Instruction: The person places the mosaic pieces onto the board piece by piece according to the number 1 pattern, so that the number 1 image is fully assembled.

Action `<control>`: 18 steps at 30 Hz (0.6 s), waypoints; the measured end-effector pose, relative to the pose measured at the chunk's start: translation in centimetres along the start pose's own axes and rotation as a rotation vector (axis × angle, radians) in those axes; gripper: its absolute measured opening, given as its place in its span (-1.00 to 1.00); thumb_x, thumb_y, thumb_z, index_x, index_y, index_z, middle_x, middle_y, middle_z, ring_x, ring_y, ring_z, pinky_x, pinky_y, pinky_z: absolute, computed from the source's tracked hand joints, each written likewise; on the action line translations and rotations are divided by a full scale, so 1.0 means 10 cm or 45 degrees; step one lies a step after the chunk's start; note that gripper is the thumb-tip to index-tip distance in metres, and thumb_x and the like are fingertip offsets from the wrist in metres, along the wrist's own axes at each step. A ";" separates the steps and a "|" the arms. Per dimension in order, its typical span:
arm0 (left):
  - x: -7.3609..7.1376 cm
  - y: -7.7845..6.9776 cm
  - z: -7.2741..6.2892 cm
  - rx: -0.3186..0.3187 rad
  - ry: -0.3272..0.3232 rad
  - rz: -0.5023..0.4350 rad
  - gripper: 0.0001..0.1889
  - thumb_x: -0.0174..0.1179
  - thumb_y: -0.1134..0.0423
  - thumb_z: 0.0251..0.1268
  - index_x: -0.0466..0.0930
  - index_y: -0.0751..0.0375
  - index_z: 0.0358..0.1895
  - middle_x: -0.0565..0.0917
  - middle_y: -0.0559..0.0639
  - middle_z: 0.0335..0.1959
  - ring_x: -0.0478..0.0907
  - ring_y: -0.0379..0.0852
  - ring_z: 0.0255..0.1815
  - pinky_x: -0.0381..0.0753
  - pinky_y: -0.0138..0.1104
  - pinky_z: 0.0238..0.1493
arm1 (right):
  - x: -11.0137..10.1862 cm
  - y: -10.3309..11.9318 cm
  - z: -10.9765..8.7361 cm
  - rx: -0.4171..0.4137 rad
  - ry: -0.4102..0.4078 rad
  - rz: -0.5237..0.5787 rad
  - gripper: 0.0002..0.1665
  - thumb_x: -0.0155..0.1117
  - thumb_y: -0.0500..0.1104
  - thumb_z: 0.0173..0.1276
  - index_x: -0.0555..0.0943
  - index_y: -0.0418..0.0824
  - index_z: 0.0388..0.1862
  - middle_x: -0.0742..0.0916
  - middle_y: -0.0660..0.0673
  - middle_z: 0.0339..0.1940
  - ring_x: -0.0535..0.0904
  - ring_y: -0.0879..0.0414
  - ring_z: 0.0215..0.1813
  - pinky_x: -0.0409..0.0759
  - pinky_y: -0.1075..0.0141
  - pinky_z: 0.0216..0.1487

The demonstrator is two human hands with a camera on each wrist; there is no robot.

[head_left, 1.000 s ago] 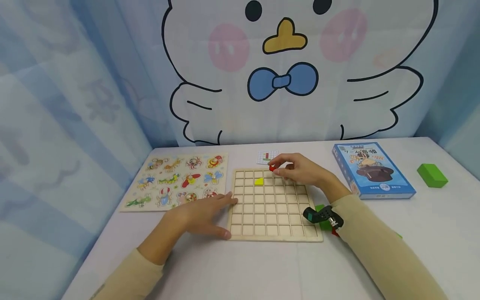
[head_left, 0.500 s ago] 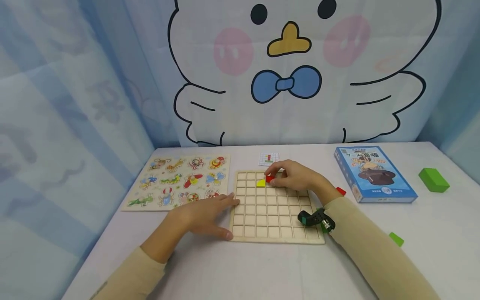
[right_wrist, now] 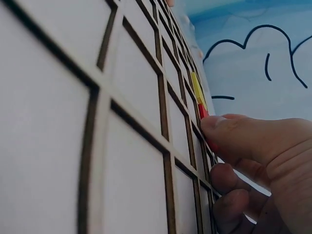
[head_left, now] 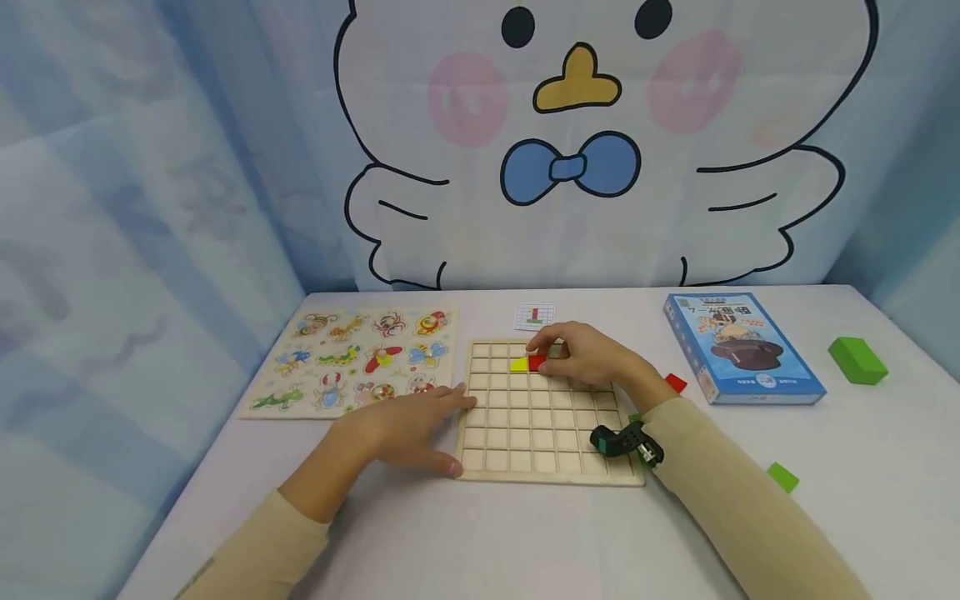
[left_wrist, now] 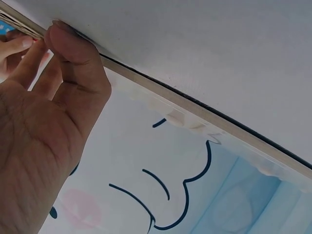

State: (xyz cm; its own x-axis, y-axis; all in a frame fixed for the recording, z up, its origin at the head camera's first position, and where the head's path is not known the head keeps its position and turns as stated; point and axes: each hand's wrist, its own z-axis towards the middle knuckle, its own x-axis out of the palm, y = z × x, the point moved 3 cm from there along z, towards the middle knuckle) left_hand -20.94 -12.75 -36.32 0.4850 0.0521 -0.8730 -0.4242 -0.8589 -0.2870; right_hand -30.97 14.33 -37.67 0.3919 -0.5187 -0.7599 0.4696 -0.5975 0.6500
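Observation:
On the table lies a wooden grid board [head_left: 521, 437] with square cells. A yellow tile [head_left: 518, 365] sits in a cell of its second row from the far edge. Directly right of it, a red tile [head_left: 537, 363] lies at the board, and my right hand [head_left: 588, 354] pinches it between thumb and fingers. In the right wrist view the thumb covers part of the red tile [right_wrist: 203, 111], whose end meets the yellow tile [right_wrist: 196, 87]. My left hand [head_left: 408, 429] rests at the board's left edge, fingers spread, thumb at the near-left corner.
A small pattern card [head_left: 536, 316] lies beyond the board. To the left is an insect picture board [head_left: 352, 358]. On the right are a blue box [head_left: 757, 350], a green block [head_left: 857, 361], a loose red tile [head_left: 676, 382] and a green tile [head_left: 783, 477].
My right hand has brought the red tile from above the board's far edge nearer and slightly left, down beside the yellow tile. My left hand has stayed at the board's edge.

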 end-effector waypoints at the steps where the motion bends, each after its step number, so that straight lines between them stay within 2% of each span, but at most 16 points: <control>1: -0.01 0.00 0.00 0.000 -0.002 0.001 -0.02 0.40 -0.31 0.16 0.16 -0.19 0.63 0.02 -0.09 0.70 0.01 0.00 0.68 0.10 0.04 0.60 | -0.01 0.00 -0.01 0.003 0.002 0.002 -0.65 0.41 -0.19 0.41 0.67 -0.16 0.15 0.70 -0.10 0.04 0.59 0.10 -0.25 0.58 0.18 -0.03; 8: -0.03 0.00 -0.02 0.026 -0.008 0.004 -0.03 0.39 -0.29 0.19 0.16 -0.18 0.63 0.02 -0.08 0.70 0.00 0.02 0.68 0.11 0.05 0.60 | -0.05 0.07 -0.06 0.029 0.031 -0.018 -0.63 0.38 -0.18 0.44 0.65 -0.15 0.20 0.71 -0.09 0.09 0.65 0.11 -0.17 0.61 0.17 0.03; 14: -0.03 -0.02 -0.01 0.040 -0.017 0.000 -0.03 0.39 -0.28 0.20 0.15 -0.16 0.63 0.02 -0.06 0.70 0.01 0.02 0.68 0.11 0.03 0.60 | -0.15 0.12 -0.18 0.010 -0.012 -0.096 -0.51 0.28 -0.20 0.52 0.52 -0.22 0.38 0.67 -0.20 0.19 0.61 0.09 -0.19 0.59 0.16 -0.09; 18: -0.02 0.01 -0.05 0.018 -0.014 -0.026 -0.02 0.43 -0.25 0.17 0.18 -0.14 0.62 0.04 -0.04 0.70 0.01 0.02 0.68 0.10 0.04 0.60 | -0.18 0.15 -0.24 -0.009 -0.018 -0.126 -0.46 0.29 -0.19 0.50 0.48 -0.23 0.42 0.65 -0.24 0.21 0.58 0.10 -0.22 0.60 0.17 -0.13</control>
State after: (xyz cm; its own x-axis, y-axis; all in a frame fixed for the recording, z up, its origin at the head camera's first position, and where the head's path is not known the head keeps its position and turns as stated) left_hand -20.72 -13.10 -36.01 0.4850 0.0755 -0.8713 -0.4249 -0.8504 -0.3102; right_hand -29.09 15.89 -35.34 0.3323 -0.4659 -0.8201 0.5109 -0.6420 0.5717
